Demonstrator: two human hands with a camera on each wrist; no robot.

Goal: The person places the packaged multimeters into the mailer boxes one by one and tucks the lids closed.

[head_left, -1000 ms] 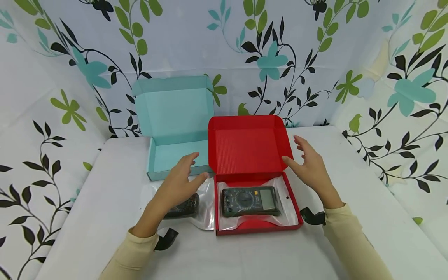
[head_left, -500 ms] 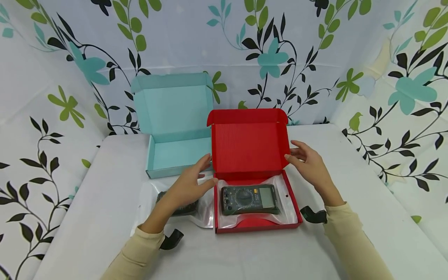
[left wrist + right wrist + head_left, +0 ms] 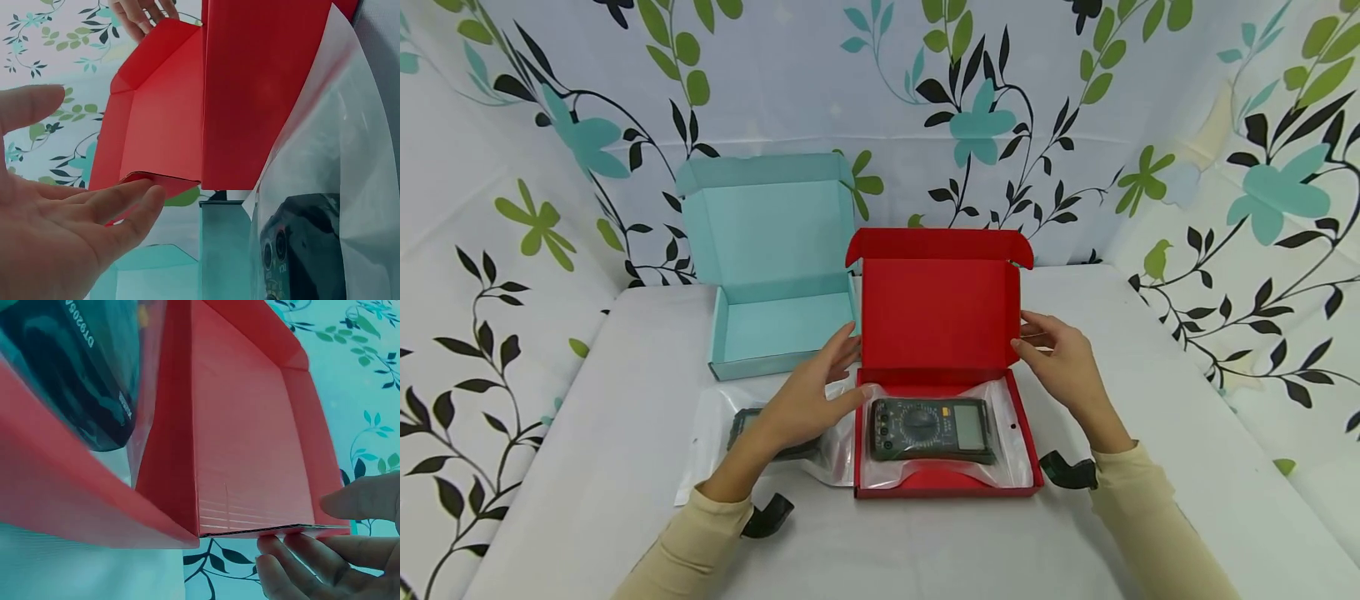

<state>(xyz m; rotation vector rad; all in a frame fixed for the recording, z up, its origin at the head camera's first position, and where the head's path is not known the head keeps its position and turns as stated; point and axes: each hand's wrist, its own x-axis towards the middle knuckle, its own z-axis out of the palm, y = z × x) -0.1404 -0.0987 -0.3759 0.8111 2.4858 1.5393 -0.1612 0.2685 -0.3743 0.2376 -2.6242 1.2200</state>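
The red box (image 3: 940, 492) stands with its lid (image 3: 938, 312) raised. Inside it lies a dark multimeter (image 3: 931, 429) in a clear plastic bag (image 3: 1013, 450). At the lid's left side is my left hand (image 3: 808, 404), whose extended fingers touch the outside of the left side flap (image 3: 172, 184) in the left wrist view. My right hand (image 3: 1063, 367) is at the other side. Its fingers (image 3: 300, 556) rest against the outside of the right side flap, and the thumb lies near the lid's edge. A second bagged multimeter (image 3: 742, 421) lies on the table, partly hidden by my left hand.
A light blue box (image 3: 782, 325) with its lid up stands behind and left of the red one. Leaf-patterned cloth (image 3: 760, 83) hangs around the white table (image 3: 925, 554). A black strap piece (image 3: 767, 517) sticks out at each wrist.
Both hands have come in to the red lid's sides. The lid has tilted more upright, and its side flaps, splayed before, are now folded inward. The multimeters have stayed in place.
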